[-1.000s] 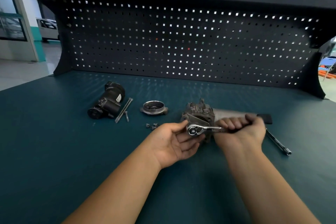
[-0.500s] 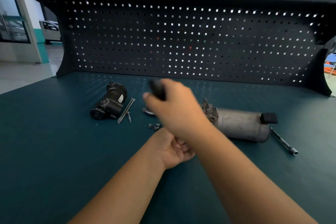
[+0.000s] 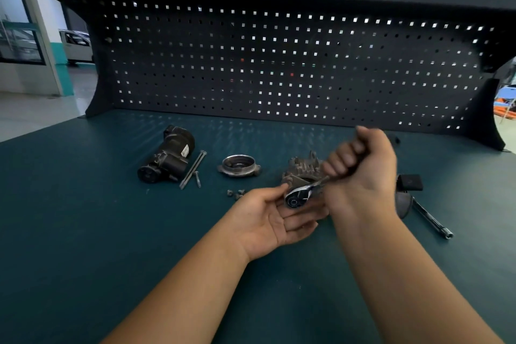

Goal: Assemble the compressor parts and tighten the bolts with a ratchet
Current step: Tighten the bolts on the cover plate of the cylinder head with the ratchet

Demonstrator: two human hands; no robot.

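The grey compressor body [image 3: 303, 169] lies on its side mid-bench, largely hidden behind my hands. A chrome ratchet [image 3: 297, 195] has its head at the body's near end. My right hand [image 3: 363, 170] grips the ratchet handle in a fist, raised up and to the right. My left hand [image 3: 279, 215] lies palm up with straight fingers under the ratchet head, thumb touching it. A black motor part [image 3: 167, 159] lies at the left, with two long bolts [image 3: 192, 169] beside it. A round metal cover [image 3: 239, 166] and several small bolts [image 3: 236, 193] sit between them and the body.
A dark pegboard back panel [image 3: 279, 64] closes the bench's far side. An extension bar [image 3: 431, 219] and a black block [image 3: 410, 182] lie to the right of my right wrist. Green bench top [image 3: 83, 232] stretches to the left and front.
My right hand has swung the ratchet handle back from far left to upper right. My left hand stayed under the ratchet head. The view shifted slightly.
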